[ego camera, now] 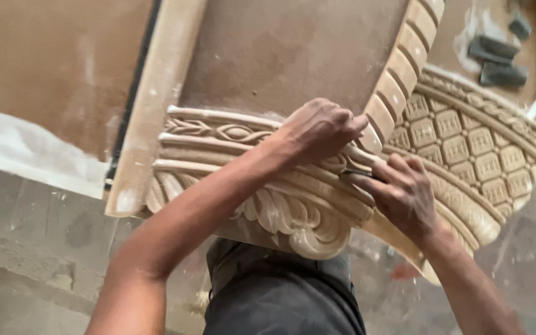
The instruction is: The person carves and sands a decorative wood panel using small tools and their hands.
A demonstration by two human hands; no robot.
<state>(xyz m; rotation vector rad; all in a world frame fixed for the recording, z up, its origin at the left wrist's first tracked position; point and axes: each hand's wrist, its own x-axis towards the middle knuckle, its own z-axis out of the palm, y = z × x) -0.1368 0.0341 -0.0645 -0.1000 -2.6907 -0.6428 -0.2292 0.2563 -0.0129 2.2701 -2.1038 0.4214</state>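
A large carved wooden panel (268, 56) fills the middle of the view, pale brown, its flat dusty face bordered by a plain moulding (156, 105) on the left and a ribbed strip (398, 74) on the right. Along its lower edge run bands of carving: a vine band (218, 131) above, a leaf scroll (299, 217) below. Behind it to the right lies a round carved piece (473, 149) with a grid of small squares; three dark grey blocks (497, 59) rest on its flat centre. A grey floor (26, 248), dusted white, lies below, and the person's dark trousers (280, 291) sit under the panel's lower edge.

The left hand (317, 130) lies over the carved bands, fingers curled together and pressing on the wood. The right hand (401, 192) is just beside it, fingers clamped on a thin dark tool (358, 175) whose tip meets the carving between the two hands. The panel's lower right corner is crowded by both hands; open floor lies to the left.
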